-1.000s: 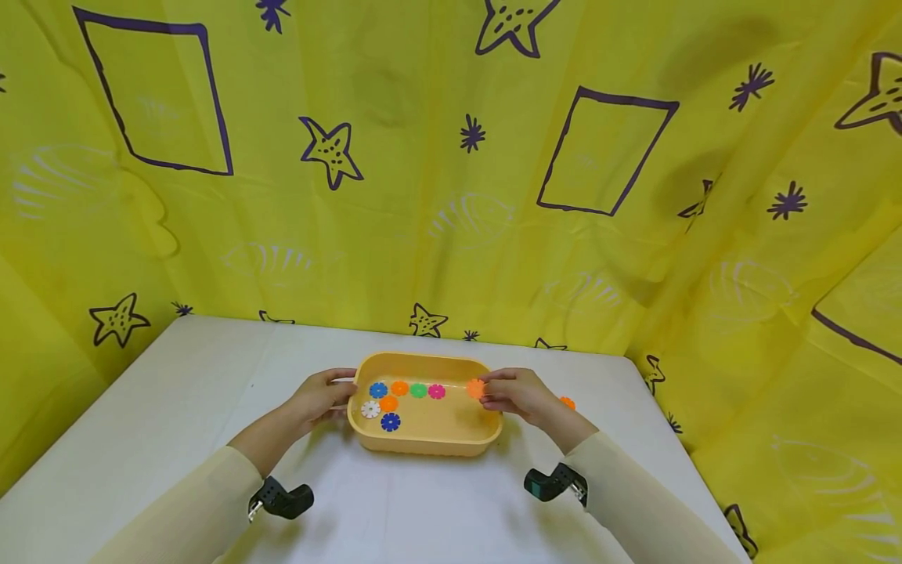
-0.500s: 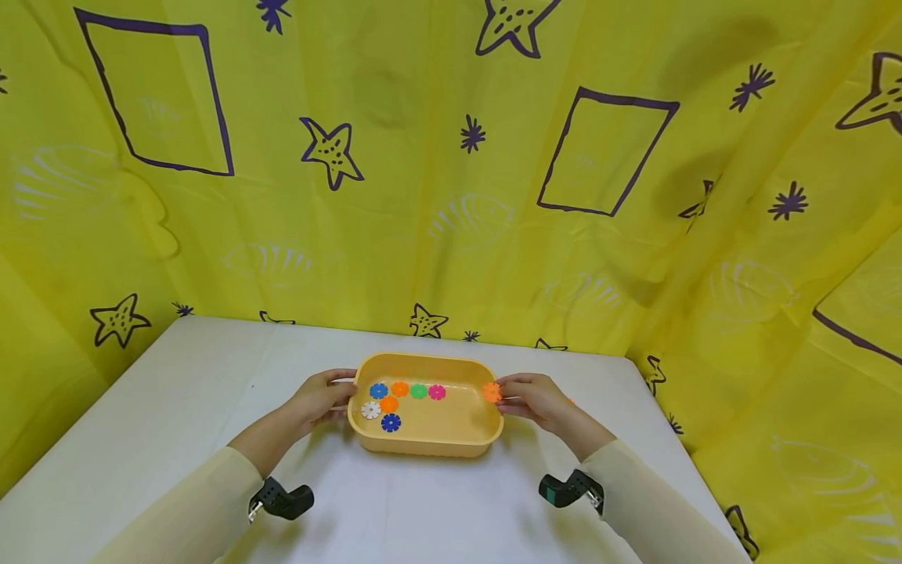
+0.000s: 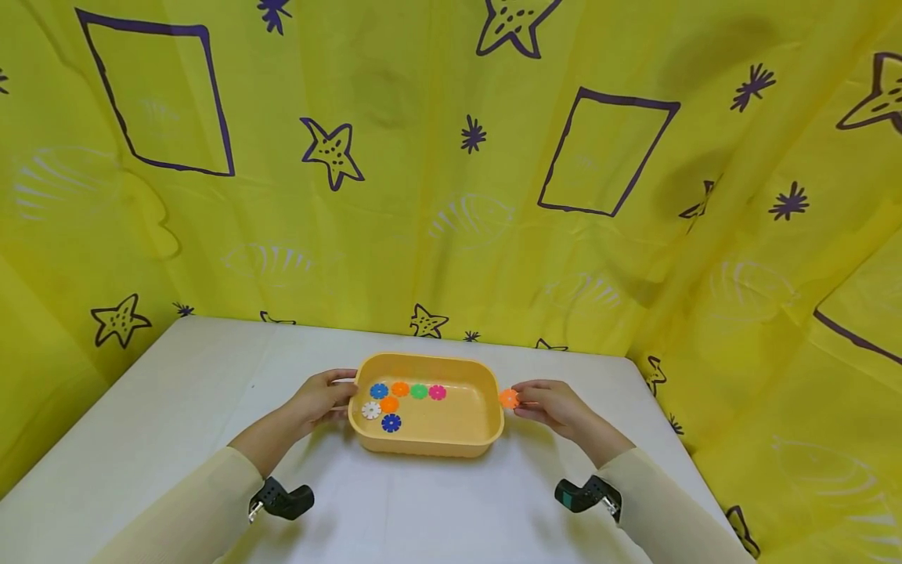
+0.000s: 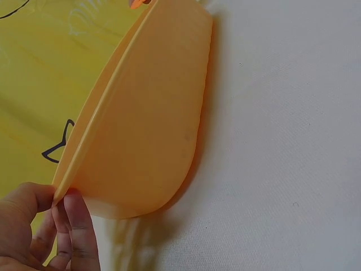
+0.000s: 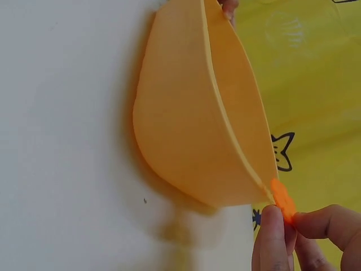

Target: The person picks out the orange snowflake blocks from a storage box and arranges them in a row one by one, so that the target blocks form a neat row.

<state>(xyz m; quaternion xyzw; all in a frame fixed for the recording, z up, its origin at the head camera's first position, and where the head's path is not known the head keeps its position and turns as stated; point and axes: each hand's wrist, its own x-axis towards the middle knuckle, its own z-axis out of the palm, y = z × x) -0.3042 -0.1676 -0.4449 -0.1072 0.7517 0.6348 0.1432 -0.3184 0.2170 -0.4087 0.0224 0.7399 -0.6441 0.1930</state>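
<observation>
A peach-yellow plastic basin [image 3: 444, 427] stands on the white table in the head view. My left hand [image 3: 322, 395] pinches its left rim, thumb [image 4: 34, 197] on the inner side and fingers outside. My right hand [image 3: 553, 407] pinches an orange notched disc [image 3: 509, 399] between thumb and fingers, right at the basin's right rim; the right wrist view shows the disc [image 5: 283, 202] edge-on by that rim. On the basin's floor at the left lie several similar discs, among them a pink one [image 3: 437, 392], a green one [image 3: 419, 391], a white one [image 3: 371, 410] and a dark blue one [image 3: 391, 423].
The white table [image 3: 423, 509] carries the basin near its middle. Behind and beside it hangs a yellow curtain [image 3: 395, 235] printed with stars and frames. Dark camera mounts sit on the left wrist [image 3: 282, 498] and right wrist [image 3: 588, 495].
My right hand has moved right with the orange disc, from over the basin's inside to just outside its right rim. An orange disc on the table is now hidden behind this hand. My left hand stays put.
</observation>
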